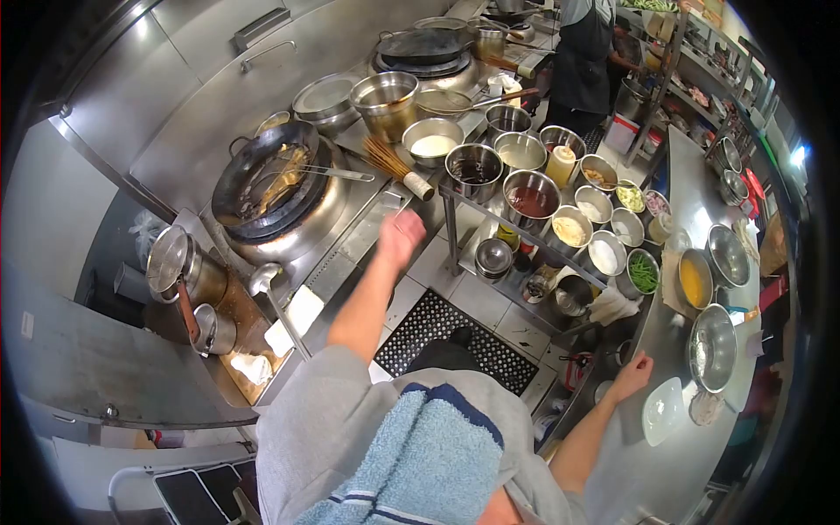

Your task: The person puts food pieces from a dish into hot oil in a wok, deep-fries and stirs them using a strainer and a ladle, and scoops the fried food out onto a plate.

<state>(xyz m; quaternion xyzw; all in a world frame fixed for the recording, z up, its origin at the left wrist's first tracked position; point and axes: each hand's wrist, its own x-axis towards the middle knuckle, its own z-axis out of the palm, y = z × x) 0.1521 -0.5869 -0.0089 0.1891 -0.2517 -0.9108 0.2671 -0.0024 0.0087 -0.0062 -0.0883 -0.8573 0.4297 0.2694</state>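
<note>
Between stove [306, 248] & steel counter [626, 468]: both hands, well apart.
L hand [402, 238] mostly curled, nothing seen in grip, near brush [395, 164]; R hand [631, 376] by counter edge, near white bowl [662, 413], exact opening & hold can't be told; wok [229, 194] on stove w/ browned food [287, 182]; wire strainer [336, 172] lies across wok; pot of red sauce [532, 198] among other pots, approx. ctr.-right.

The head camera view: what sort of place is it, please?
Most likely a restaurant kitchen: a big wok sits on a built-in burner, metal bowls of sauces stand in rows, and a twig brush lies nearby.
</note>
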